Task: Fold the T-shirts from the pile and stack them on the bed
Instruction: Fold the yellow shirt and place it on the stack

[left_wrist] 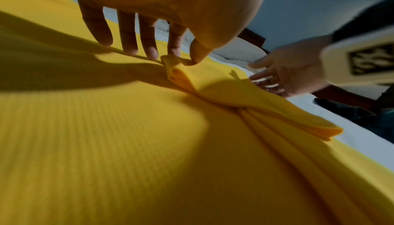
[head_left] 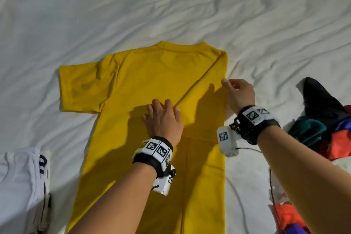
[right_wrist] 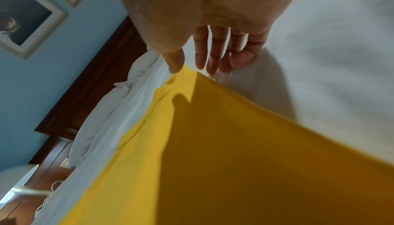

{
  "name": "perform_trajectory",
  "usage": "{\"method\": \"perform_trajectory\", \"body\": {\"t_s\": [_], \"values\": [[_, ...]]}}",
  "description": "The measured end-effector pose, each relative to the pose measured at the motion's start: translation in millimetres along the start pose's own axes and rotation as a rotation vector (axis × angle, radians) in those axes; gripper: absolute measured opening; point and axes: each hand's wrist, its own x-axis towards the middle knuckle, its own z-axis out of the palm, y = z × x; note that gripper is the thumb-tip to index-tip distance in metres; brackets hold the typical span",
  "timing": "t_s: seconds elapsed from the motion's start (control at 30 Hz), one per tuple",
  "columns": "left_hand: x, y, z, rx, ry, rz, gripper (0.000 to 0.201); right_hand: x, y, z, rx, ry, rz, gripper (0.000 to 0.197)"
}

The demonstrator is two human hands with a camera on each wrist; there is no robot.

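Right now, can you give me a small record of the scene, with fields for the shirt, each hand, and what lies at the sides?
shirt: yellow shirt, flat on the bed, right side folded in, left sleeve spread out
left hand: left hand pinches the folded sleeve's tip
right hand: right hand at the folded right edge, fingers loose, holding nothing
left side: white shirt
right side: pile of unfolded clothes

Head view looks down from above; both wrist views skim close, somewhat blurred, sharing the yellow shirt (head_left: pixel 152 81).
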Motion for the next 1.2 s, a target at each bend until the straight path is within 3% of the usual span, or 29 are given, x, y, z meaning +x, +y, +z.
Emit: {"method": "perform_trajectory", "body": {"t_s": [0.1,0.3,0.47,0.57,0.63,0.67,0.8,0.87,1.03,1.2], "values": [[8,-1,1,0.028,-0.061,0.029,0.030,38,-17,9,0.002,0.017,0.012,0.049],[14,-3,-3,-0.038,-0.122,-0.024,0.026,73,-29,13,-0.041,-0.009,-0.005,0.031],[15,-3,1,-0.017,-0.110,-0.030,0.025,85,-29,13,-0.168,-0.067,-0.042,0.027],[13,-3,3,-0.057,-0.033,-0.023,0.023,77,-32,12,-0.307,0.032,-0.078,0.029],[10,1,8,-0.087,0.006,0.032,0.034,51,-27,15,-0.432,0.117,-0.203,0.046],[9,3,12,-0.062,-0.008,0.083,0.047,30,-22,19,-0.485,0.085,-0.312,0.054],[17,-12,37,0.131,-0.085,0.249,0.070,-44,23,40,-0.924,-0.383,-0.779,0.070],[24,-25,46,0.178,-0.094,0.284,0.070,-38,40,41,-1.045,-0.469,-0.887,0.071],[24,-25,51,0.192,-0.071,0.308,0.070,15,27,31,-1.149,-0.426,-0.851,0.074],[35,-32,63,0.133,-0.065,0.330,0.072,74,10,20,-1.164,-0.398,-0.709,0.076]]}}
